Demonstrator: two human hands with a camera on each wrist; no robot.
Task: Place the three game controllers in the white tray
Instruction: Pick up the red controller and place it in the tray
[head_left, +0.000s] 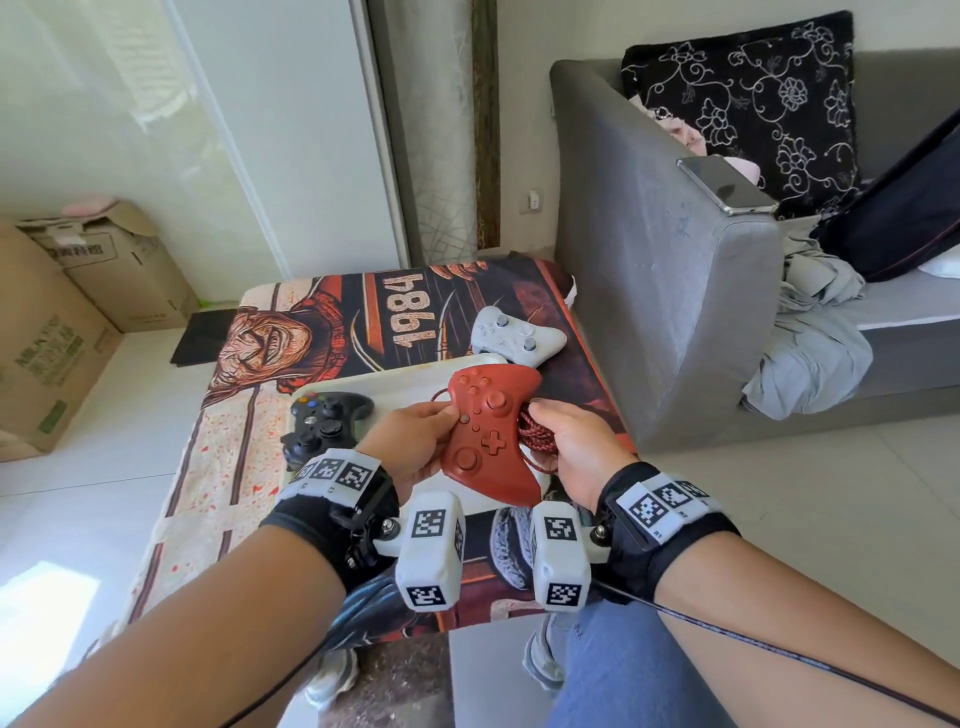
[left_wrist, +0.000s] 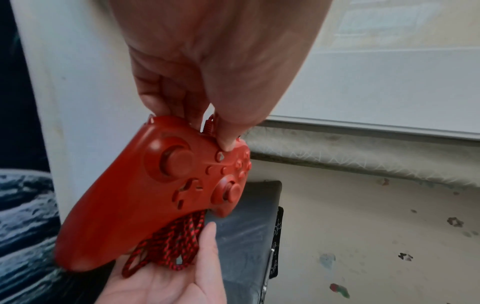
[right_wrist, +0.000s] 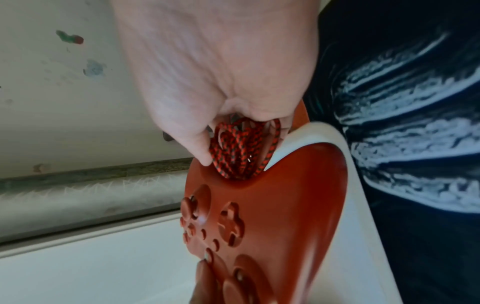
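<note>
Both hands hold the red controller (head_left: 488, 436) face up just above the white tray (head_left: 395, 382). My left hand (head_left: 441, 421) grips its left edge, with the thumb (left_wrist: 228, 142) on the face near a small button. My right hand (head_left: 545, 423) pinches the bundled red-and-black braided cable (right_wrist: 241, 148) against the controller's right side. A black controller (head_left: 324, 421) lies at the tray's left end. A white controller (head_left: 514, 335) rests on the printed cloth just beyond the tray's far right corner.
The tray sits on a low table covered with a printed "1984" cloth (head_left: 322, 322). A grey sofa (head_left: 675, 291) stands close on the right, with a phone (head_left: 727, 184) on its armrest. Cardboard boxes (head_left: 62, 322) are at the left. My knee in jeans (head_left: 623, 670) is below.
</note>
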